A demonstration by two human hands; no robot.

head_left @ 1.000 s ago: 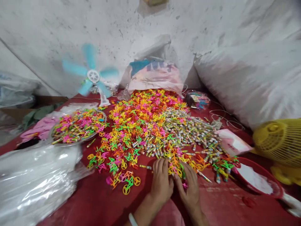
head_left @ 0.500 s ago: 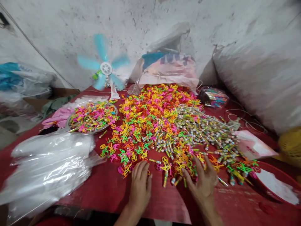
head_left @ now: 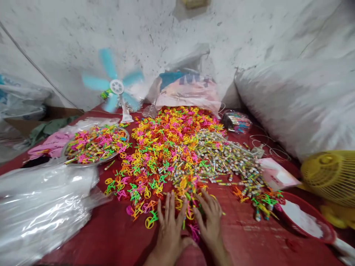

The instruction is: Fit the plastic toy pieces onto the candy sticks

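A large heap of small bright plastic pieces (head_left: pixel 177 129) in yellow, orange, pink and green covers the middle of the red table (head_left: pixel 244 236). Against its right side lies a pile of short patterned tubes with whitish ends (head_left: pixel 227 155). My left hand (head_left: pixel 170 227) is at the heap's near edge, palm down, fingers spread and touching pieces. Close on its right, my right hand (head_left: pixel 209 218) rests with fingers apart against the same pieces. A few plastic pieces and tubes lie between the two hands. Neither hand grasps anything that I can see.
A round tray (head_left: pixel 97 162) of mixed pieces and clear plastic bags (head_left: pixel 50 207) are on the left. A blue-bladed fan (head_left: pixel 116 87) spins behind. To the right are a red basin (head_left: pixel 327 231), a yellow fan (head_left: pixel 327 173) and a big white sack (head_left: pixel 299 107).
My hands have come closer together, the right one moving left and drawing pieces with it. My left hand's fingers have spread. The camera view has shifted to the right.
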